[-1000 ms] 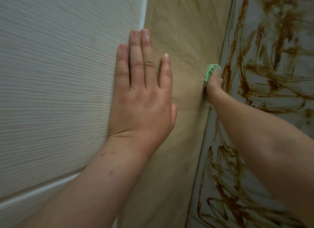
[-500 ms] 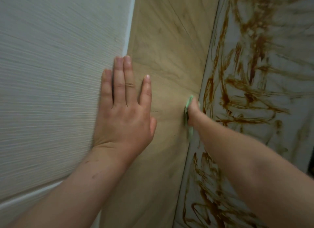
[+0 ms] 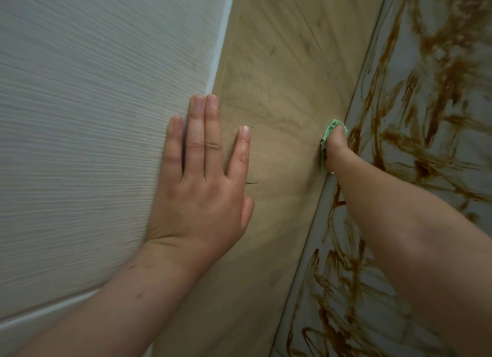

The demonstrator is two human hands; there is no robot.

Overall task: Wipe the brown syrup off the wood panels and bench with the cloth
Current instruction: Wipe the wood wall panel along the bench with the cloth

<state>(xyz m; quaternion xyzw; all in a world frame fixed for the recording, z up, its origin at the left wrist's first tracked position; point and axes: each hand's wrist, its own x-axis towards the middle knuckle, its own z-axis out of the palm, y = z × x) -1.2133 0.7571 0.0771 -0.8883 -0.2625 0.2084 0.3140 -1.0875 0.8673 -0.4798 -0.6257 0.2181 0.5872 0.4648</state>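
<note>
My left hand (image 3: 205, 181) lies flat with straight fingers across the seam between a pale ribbed panel (image 3: 93, 117) and a tan wood panel (image 3: 271, 96). My right hand (image 3: 336, 146) presses a small green cloth (image 3: 328, 133) against the tan panel's right edge; most of the cloth is hidden behind the hand and its fingers cannot be seen. To the right, a grey surface (image 3: 394, 112) is covered in brown syrup (image 3: 436, 90) streaks and scribbles, running from top to bottom of the view.
A white trim strip (image 3: 221, 50) separates the ribbed panel from the tan panel. A short dark scratch (image 3: 253, 183) marks the tan panel beside my left thumb. My right forearm (image 3: 399, 237) crosses over the syrup-streaked surface.
The view has shifted, so both hands sit elsewhere in the frame. My left hand stays flat on the panels. My right hand with the cloth stays at the tan panel's right edge.
</note>
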